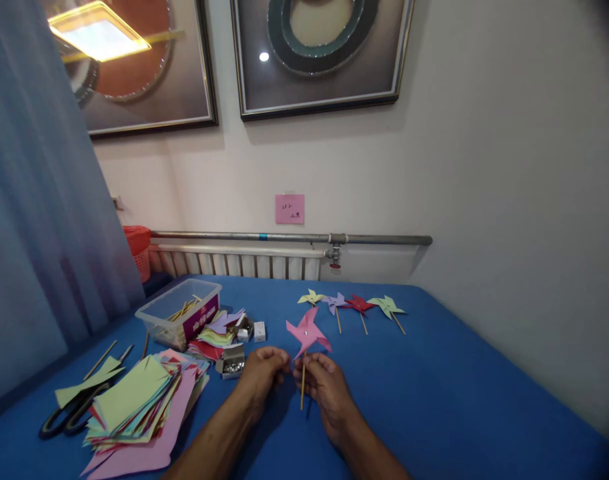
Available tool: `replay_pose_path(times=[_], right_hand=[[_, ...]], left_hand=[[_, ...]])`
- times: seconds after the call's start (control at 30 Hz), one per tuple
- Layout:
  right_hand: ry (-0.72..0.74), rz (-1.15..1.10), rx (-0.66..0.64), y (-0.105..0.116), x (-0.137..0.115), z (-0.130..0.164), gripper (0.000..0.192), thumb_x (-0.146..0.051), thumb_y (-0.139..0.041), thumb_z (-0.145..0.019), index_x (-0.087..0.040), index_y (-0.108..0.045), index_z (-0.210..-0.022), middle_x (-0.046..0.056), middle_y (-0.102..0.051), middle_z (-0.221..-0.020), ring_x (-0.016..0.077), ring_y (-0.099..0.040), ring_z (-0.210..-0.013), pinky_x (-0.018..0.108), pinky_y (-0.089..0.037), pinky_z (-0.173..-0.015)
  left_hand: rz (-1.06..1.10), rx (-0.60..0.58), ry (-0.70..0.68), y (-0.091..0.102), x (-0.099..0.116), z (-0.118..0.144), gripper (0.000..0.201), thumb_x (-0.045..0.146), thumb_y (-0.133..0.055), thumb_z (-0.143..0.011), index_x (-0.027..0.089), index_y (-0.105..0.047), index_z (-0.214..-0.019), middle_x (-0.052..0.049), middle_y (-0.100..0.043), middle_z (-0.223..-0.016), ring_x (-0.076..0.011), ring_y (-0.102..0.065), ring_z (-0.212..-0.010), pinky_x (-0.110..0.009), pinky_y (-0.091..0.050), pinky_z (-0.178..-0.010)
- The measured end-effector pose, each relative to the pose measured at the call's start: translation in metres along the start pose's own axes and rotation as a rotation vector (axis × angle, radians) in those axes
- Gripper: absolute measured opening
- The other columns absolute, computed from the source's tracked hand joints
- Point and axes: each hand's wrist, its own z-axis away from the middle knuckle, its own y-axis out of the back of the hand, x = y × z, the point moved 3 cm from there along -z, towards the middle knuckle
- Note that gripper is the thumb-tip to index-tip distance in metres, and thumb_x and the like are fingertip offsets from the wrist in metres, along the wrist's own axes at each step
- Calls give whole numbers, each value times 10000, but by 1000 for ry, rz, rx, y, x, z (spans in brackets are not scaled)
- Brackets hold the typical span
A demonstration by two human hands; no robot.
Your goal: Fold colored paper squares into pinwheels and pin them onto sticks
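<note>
Pink pinwheel (pixel 308 335) is held upright by its stick over the blue tabletop (pixel 434 387), pinched by right hand (pixel 324 383) and left hand (pixel 263 373); four finished pinwheels (pixel 351 305) behind, paper stack (pixel 139 407), scissors (pixel 69 417) left.

Two bare forearms enter frame from 6 o'clock edge, both uncovered up to frame edge; no sleeve, cuff or glove in view. Left hand (pixel 262 373) bare: no ring, watch, strap or bracelet visible on wrist or fingers. Right hand (pixel 324 387) likewise bare, wrist unadorned. Fingers short and rounded, knuckles showing; nails too small and blurred to judge. Forearms narrow toward wrists, widen toward 6 o'clock. Rest of body and clothing lie outside picture.
</note>
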Motion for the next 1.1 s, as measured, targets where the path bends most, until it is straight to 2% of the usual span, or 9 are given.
replay_pose_path(times=[0.1,0.17,0.23,0.4,0.8,1.1], right_hand=[[-47,-15,-43,-5,0,7,386,-485,-879,-609,-186,-665,-727,11,-718,-742,137,-646,-595,258,-474,-615],[-54,-31,-103,-10,1,12,393,-493,-877,-626,-182,-669,-747,11,-716,-754,125,-642,-587,251,-475,-616],[-53,-37,-155,-15,3,17,396,-499,-876,-643,-177,-672,-752,14,-711,-754,121,-638,-587,247,-476,-617],[-54,-34,-181,-20,3,20,426,-521,-890,-631,-172,-672,-740,9,-692,-728,112,-615,-567,242,-468,-603],[-41,-14,-163,-16,7,19,363,-474,-859,-660,-172,-674,-741,15,-706,-758,112,-624,-594,241,-471,-629],[-23,23,-145,-15,9,16,387,-507,-854,-655,-176,-672,-740,1,-687,-716,129,-632,-612,257,-484,-643]], left_hand=[[173,15,-59,9,11,-1,384,431,-849,-596,139,-700,-796,-9,-655,-682,-89,-492,-511,-231,-338,-517],[265,-43,-88,8,15,0,412,414,-877,-602,136,-712,-858,-24,-679,-763,-92,-520,-561,-236,-364,-555],[298,-94,-120,5,17,2,410,411,-893,-608,134,-707,-848,-13,-658,-734,-88,-505,-558,-241,-356,-565],[284,-66,-163,0,14,2,401,448,-891,-610,150,-649,-727,31,-552,-561,-80,-437,-497,-245,-302,-547],[249,-21,-165,0,10,0,402,445,-885,-597,151,-630,-698,20,-590,-609,-75,-461,-503,-236,-319,-534],[238,-1,-153,1,7,-2,421,460,-892,-581,148,-633,-694,23,-595,-603,-74,-462,-495,-233,-320,-525]])
